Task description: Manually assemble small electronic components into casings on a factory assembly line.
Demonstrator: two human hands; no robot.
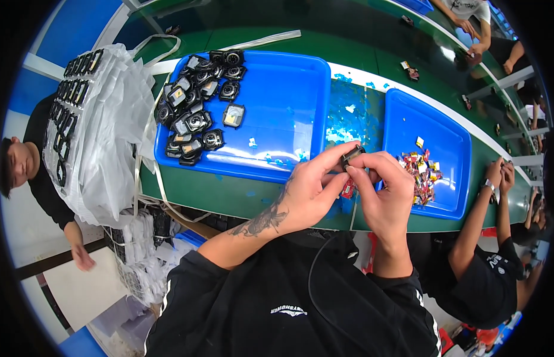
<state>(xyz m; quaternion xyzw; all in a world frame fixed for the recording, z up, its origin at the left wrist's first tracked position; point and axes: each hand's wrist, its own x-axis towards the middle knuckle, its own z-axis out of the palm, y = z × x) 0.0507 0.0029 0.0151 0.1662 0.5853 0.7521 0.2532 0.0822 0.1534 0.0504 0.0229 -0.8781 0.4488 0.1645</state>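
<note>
Green workbench, two blue trays. Large blue tray: roughly twenty small black components, heaped at its left end, exact count unclear. Smaller blue tray: one pile of red and yellow scraps. Left hand and right hand: fingertips of both pinched shut on one small black part, held above the bench's near edge between the trays. One white bag stack at left.

Blue trays on a green table hold black parts (scraps seemingly red-yellow).
</note>
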